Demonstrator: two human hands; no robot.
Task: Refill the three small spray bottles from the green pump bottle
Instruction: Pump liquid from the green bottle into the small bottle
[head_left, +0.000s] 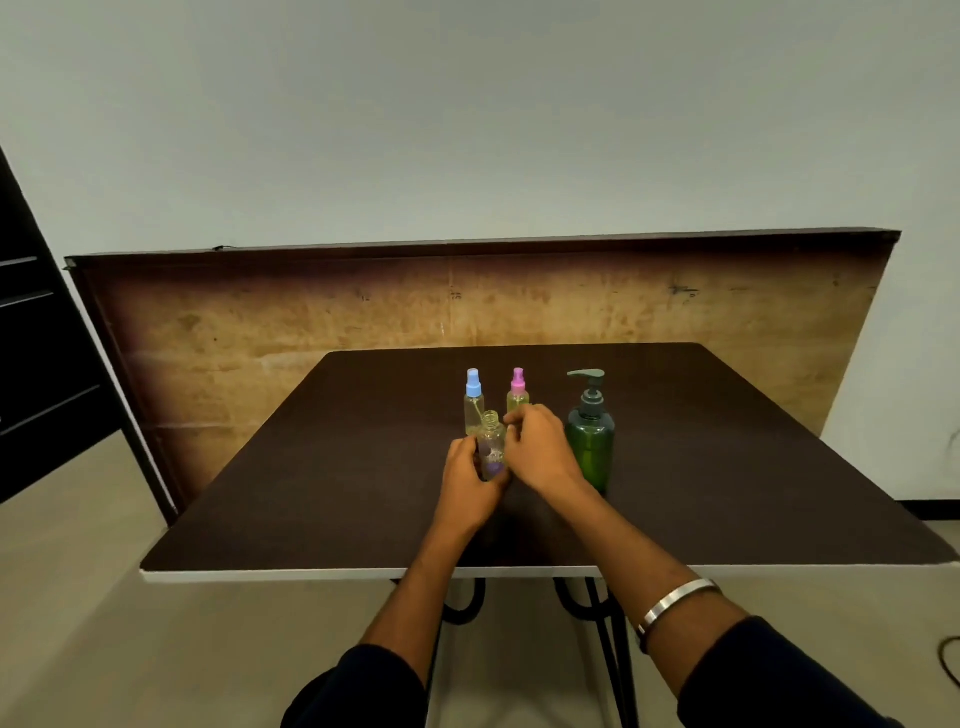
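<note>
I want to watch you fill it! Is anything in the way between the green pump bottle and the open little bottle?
Yes, the right hand sits between the green pump bottle and the open bottle, which the left hand holds. Nothing else stands between them.

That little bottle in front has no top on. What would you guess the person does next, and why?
Probably the right hand reaches for the green pump bottle beside it. The uncapped spray bottle stands open-necked, steadied by the left hand, while the pump bottle stands untouched.

Blue-capped spray bottle (474, 402), pink-capped spray bottle (518, 389), green pump bottle (590, 441), dark brown table (311, 467).
</note>
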